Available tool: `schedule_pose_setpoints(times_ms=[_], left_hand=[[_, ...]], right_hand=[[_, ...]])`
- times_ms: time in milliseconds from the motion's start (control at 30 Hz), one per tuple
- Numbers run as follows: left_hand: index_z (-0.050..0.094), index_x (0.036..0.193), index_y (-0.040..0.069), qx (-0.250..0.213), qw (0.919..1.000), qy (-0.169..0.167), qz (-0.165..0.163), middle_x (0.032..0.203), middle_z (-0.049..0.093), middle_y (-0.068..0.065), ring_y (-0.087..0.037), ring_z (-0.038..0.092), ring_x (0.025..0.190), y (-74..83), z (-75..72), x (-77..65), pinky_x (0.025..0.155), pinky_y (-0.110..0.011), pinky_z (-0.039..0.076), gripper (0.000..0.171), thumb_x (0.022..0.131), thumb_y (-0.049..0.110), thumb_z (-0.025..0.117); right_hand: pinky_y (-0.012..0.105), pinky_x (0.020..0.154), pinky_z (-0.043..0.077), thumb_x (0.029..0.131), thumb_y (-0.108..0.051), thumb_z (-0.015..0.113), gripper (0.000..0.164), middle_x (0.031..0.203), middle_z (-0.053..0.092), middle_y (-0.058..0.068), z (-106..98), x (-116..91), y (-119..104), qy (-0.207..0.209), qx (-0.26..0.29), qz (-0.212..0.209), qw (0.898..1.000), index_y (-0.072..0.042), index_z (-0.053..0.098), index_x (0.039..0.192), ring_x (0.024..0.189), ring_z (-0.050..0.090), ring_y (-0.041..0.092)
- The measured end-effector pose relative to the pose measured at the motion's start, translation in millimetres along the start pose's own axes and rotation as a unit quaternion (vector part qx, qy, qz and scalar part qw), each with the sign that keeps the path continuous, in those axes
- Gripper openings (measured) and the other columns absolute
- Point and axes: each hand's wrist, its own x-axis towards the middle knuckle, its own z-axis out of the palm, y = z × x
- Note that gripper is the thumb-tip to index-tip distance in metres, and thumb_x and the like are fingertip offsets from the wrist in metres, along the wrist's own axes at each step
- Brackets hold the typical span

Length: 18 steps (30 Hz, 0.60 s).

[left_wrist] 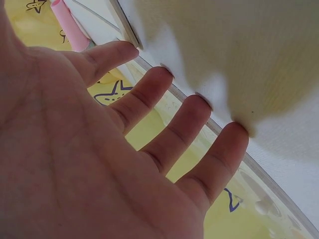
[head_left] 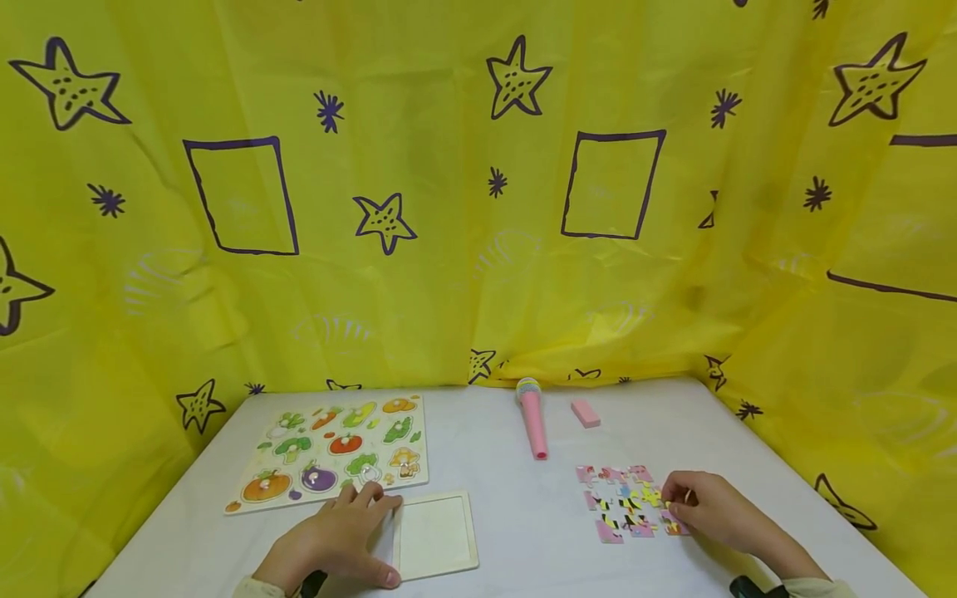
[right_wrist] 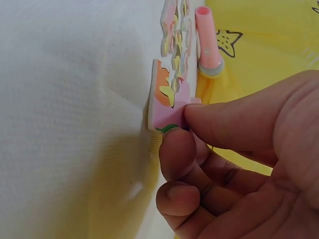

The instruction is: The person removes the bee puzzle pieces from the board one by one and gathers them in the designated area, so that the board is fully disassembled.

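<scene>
My right hand (head_left: 710, 507) pinches a pink jigsaw piece (right_wrist: 168, 110) with orange and yellow print between thumb and index finger, at the right side of a group of jigsaw pieces (head_left: 610, 531). These lie in loose rows on the white table, with narrow gaps between them. On the left, my left hand (head_left: 332, 536) rests beside a small pale wooden puzzle tray (head_left: 434, 536), its thumb at the lower left corner and its index finger near the upper left. In the left wrist view its fingers are extended and spread, with fingertips on the white tabletop.
A vegetable peg puzzle board (head_left: 336, 461) lies at the back left, just beyond the left hand. A pink toy microphone (head_left: 533, 419) and a pink block (head_left: 586, 414) lie at the back. Yellow curtain (head_left: 449, 291) with drawn stars surrounds the white table (head_left: 516, 515).
</scene>
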Motion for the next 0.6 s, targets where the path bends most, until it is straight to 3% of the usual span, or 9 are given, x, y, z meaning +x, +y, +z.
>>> schedule_pose_setpoints(times_ms=[367,600], left_hand=[[0.057,0.150,0.008,-0.005,0.9999,-0.006,-0.008,0.135,0.050,-0.008,-0.038,0.046,0.119,-0.5,-0.6,-0.7,0.104,-0.067,0.041,0.096,0.075,0.055,0.094],[0.057,0.148,0.006,0.000,0.9999,0.004,0.012,0.130,0.049,-0.007,-0.038,0.047,0.115,-1.4,0.4,-1.0,0.101,-0.067,0.042,0.096,0.075,0.056,0.094]], right_hand=[[0.029,0.067,0.045,0.094,0.004,0.072,0.014,0.084,0.059,-0.004,6.6,1.0,0.9,0.013,-0.021,-0.012,1.000,-0.010,0.068,0.093,0.076,0.050,0.013],[0.029,0.068,0.046,0.094,0.004,0.072,0.016,0.085,0.060,-0.006,8.4,1.8,1.6,0.017,-0.041,-0.011,0.999,-0.012,0.069,0.093,0.077,0.050,0.010]])
